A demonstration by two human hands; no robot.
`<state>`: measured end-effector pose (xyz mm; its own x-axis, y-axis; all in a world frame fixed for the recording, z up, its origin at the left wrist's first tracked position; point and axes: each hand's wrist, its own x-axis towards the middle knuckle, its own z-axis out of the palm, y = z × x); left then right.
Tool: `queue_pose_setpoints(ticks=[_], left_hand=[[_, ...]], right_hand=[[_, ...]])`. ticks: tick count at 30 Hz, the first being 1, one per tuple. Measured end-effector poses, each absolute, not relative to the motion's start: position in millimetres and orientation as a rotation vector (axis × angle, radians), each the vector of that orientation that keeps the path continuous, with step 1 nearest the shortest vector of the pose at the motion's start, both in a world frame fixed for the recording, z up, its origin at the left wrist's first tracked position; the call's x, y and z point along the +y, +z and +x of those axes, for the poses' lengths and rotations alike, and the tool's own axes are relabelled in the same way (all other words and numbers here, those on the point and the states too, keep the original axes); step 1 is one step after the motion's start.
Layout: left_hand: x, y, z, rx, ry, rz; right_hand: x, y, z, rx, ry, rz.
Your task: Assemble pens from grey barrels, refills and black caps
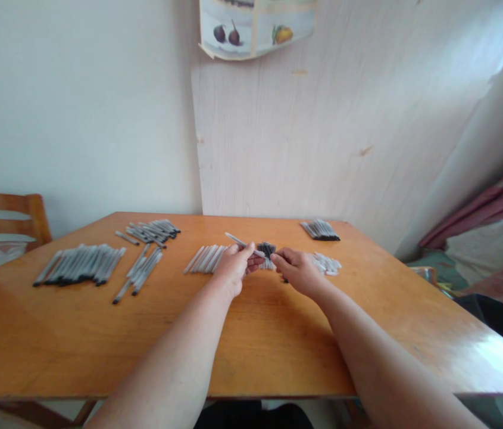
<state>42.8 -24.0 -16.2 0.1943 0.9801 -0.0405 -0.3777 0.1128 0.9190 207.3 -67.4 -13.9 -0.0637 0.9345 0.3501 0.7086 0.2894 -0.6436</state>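
Observation:
My left hand [236, 266] is closed on a slim whitish pen barrel [234, 239], which slants up to the left out of its fingers. My right hand [299, 269] is just to the right, thumb and fingers pinched together near the barrel's lower end. Whatever sits between those fingertips is too small to make out. Behind the hands lies a cluster of small black pen parts [267, 248]. A row of pale pen barrels [203, 260] is left of my left hand, partly covered by it. Beside my right hand lies a heap of small whitish pieces [328, 264].
Several pens with black ends lie in a row [80, 265] at the left, with loose pens [144, 271] and a pile [155, 231] nearby. Another pen bundle [320, 229] is at the back right. The wooden table [278, 345] meets the wall; a chair [32, 217] stands left.

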Motion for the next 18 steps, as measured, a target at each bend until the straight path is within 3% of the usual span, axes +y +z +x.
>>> queue_pose_setpoints(ticks=[9,18], left_hand=[[-21.7,-18.2,42.4,0.805,1.17,0.939],[5.8,-6.6,3.7,0.912,1.61,0.698]], right_hand=[[-71.5,-11.7,202.5,-1.832,0.387,-1.534],[-71.3,-8.7,209.5,-1.847,0.389,-1.521]])
